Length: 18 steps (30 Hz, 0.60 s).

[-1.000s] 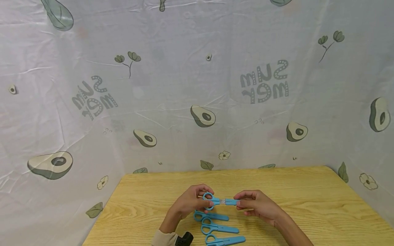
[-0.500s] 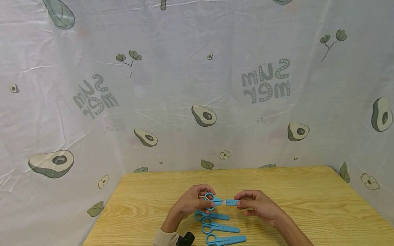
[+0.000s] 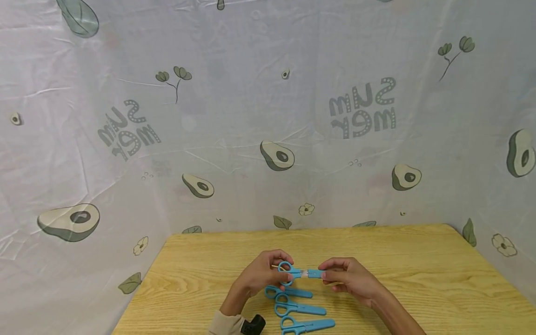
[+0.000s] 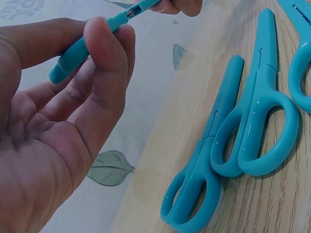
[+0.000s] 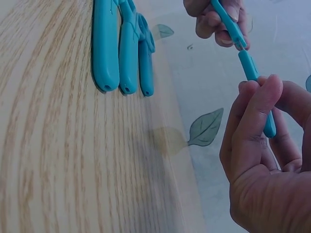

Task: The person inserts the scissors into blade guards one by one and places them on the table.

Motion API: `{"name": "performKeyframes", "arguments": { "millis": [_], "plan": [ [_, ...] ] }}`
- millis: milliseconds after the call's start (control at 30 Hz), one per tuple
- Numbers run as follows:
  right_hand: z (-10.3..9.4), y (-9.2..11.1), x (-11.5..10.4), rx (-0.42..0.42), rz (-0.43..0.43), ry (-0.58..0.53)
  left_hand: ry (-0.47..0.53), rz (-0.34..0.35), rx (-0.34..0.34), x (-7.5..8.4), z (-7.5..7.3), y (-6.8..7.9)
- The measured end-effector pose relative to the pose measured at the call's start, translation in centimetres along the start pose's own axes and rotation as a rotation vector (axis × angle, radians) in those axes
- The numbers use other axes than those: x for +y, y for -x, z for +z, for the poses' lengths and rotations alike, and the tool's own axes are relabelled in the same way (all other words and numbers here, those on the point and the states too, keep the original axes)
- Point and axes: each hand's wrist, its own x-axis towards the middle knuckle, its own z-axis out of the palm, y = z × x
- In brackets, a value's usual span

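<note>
My left hand (image 3: 264,271) pinches the handles of blue scissors (image 3: 297,271), held above the table in the head view. My right hand (image 3: 351,279) grips the matching blue blade cover (image 3: 314,273) between thumb and fingers. A short stretch of bare metal blade shows between the handles and the cover, whose mouth surrounds the rest of the blades. In the right wrist view the blade cover (image 5: 249,65) points up toward the scissors (image 5: 228,22). The left wrist view shows the scissors (image 4: 77,51) edge-on, with thumb and fingertips on the handle.
Below the hands, three capped blue scissors lie in a row on the wooden table (image 3: 201,279): a far pair (image 3: 298,293), a middle pair (image 3: 307,309) and a near pair (image 3: 316,324). A printed curtain (image 3: 234,116) hangs behind the table.
Both hands keep the same hold on the scissors and the cover, with hardly any movement. The head view has shifted slightly.
</note>
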Motion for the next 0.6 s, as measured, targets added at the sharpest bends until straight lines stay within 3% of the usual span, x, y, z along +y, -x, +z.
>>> {"name": "performKeyframes", "arguments": {
  "millis": [600],
  "plan": [
    [0.18, -0.29, 0.44, 0.0, 0.024, -0.009, -0.016, 0.011, -0.006, -0.03, 0.26, -0.03]
  ]
}}
